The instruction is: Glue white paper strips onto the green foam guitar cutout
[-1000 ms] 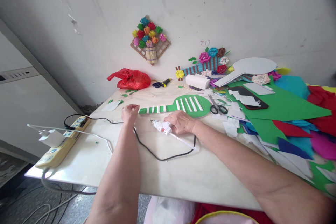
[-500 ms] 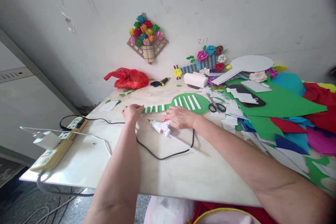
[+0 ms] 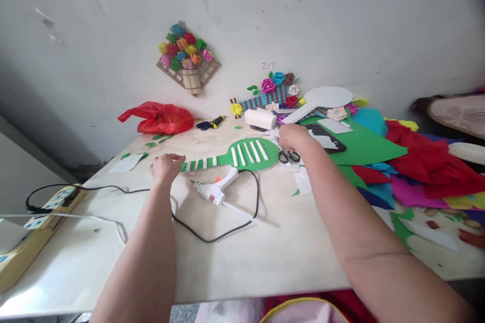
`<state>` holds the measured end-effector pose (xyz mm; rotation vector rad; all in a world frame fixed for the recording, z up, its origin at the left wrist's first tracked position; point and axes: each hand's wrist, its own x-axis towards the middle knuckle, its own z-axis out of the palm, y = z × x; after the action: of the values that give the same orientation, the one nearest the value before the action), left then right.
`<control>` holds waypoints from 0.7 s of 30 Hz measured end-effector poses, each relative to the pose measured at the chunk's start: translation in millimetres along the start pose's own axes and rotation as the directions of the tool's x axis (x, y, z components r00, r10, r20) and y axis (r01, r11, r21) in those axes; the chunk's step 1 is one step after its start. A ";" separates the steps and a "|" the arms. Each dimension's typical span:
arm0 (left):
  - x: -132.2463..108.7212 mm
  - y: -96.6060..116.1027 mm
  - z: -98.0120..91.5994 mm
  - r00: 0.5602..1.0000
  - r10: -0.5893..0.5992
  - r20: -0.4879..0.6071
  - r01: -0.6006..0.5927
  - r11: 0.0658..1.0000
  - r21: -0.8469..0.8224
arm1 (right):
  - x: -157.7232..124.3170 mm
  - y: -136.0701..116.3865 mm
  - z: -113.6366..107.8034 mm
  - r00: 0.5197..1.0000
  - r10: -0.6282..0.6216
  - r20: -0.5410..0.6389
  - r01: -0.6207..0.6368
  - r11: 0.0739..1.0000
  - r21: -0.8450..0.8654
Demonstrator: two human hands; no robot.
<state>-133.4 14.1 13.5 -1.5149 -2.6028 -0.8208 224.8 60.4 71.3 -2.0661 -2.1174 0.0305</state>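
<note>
My left hand (image 3: pixel 166 166) pinches the narrow end of a green guitar-shaped board (image 3: pixel 246 159), which lies flat on the table. White strips cross its neck and its round body. My right hand (image 3: pixel 293 137) reaches down, fingers curled, among white paper scraps just above the black-handled scissors (image 3: pixel 288 156); its fingertips are mostly hidden, so what they hold cannot be made out. In front of the board rests a white glue gun (image 3: pixel 215 189), its nozzle pointing left and a glue stick out of its back.
The glue gun's black cord (image 3: pixel 212 240) loops across the table. A yellowish power strip (image 3: pixel 36 232) lies at the left. Along the wall are a red plastic bag (image 3: pixel 162 118), pliers (image 3: pixel 216 122) and a white roll (image 3: pixel 260 119). Coloured sheets (image 3: pixel 420 161) pile up at the right.
My right hand has left the board's neck and moved right to the paper scraps by the scissors. My left hand stays at the neck's end. The view has turned to the right.
</note>
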 end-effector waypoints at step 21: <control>-8.6 0.2 3.3 0.992 -0.055 0.116 0.041 0.992 0.116 | 10.4 19.1 23.4 0.951 0.165 0.262 -0.124 0.978 -0.167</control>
<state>-127.9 8.8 8.4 -1.5212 -2.7275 -0.5916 240.2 74.0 46.8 -2.4285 -2.1719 0.1975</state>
